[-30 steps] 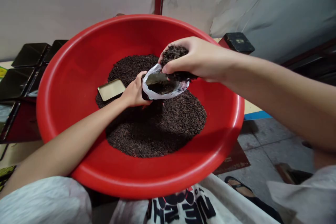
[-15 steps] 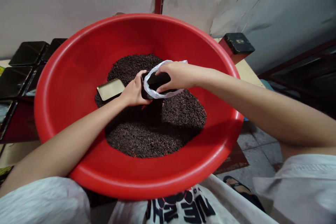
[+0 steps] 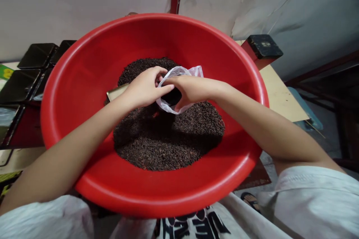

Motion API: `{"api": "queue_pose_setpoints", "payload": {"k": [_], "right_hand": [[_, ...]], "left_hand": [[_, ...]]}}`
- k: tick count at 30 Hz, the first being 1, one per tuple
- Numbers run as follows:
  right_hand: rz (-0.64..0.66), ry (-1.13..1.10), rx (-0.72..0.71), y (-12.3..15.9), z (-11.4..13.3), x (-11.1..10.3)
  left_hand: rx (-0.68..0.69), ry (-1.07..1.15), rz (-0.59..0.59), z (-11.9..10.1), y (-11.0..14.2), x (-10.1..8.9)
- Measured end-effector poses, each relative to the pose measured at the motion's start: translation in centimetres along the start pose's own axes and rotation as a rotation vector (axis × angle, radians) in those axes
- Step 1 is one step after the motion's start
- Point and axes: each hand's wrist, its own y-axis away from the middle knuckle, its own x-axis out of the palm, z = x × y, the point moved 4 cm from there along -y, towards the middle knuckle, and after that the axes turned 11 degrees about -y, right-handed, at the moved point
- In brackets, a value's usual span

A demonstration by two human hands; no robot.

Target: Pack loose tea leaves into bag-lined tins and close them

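Observation:
A big red plastic basin [image 3: 84,71] on my lap holds a heap of dark dried leaves [image 3: 168,138]. Over the heap, both hands work at a small clear plastic bag [image 3: 183,71] that lines a dark container, mostly hidden. My left hand [image 3: 144,89] curls its fingers over the bag's near rim. My right hand [image 3: 189,87] pinches the bag's edge from the right, fingers tucked toward the opening. A flat gold tin lid [image 3: 113,92] lies on the leaves, partly hidden behind my left wrist.
Several black square tins [image 3: 25,71] are lined up on the left outside the basin. A red post with a black cap [image 3: 262,46] stands at the right rim, by a tan board [image 3: 280,97]. A peeling wall is behind.
My right hand dropped its handful of leaves into the bag, came down and took the bag's rim. My left hand moved up from the container's side onto the rim.

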Motion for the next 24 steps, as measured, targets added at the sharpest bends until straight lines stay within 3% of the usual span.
{"api": "queue_pose_setpoints", "payload": {"k": [4, 9, 12, 17, 24], "right_hand": [[-0.018, 0.056, 0.045, 0.2, 0.2, -0.3], [0.046, 0.13, 0.183, 0.7, -1.0, -0.8], [0.048, 0.179, 0.204, 0.5, -1.7, -0.6], [0.031, 0.21, 0.243, -0.2, -1.8, 0.3], [0.01, 0.13, 0.304, -0.2, -1.3, 1.4]], "left_hand": [[-0.102, -0.177, -0.091, -0.3, 0.2, 0.4], [-0.075, -0.157, -0.414, 0.3, 0.6, -1.1], [-0.036, -0.176, -0.519, 0.0, 1.1, -1.8], [-0.003, -0.197, -0.488, -0.4, 1.9, -2.0], [0.089, -0.048, -0.383, 0.5, 1.7, -1.7]]}}
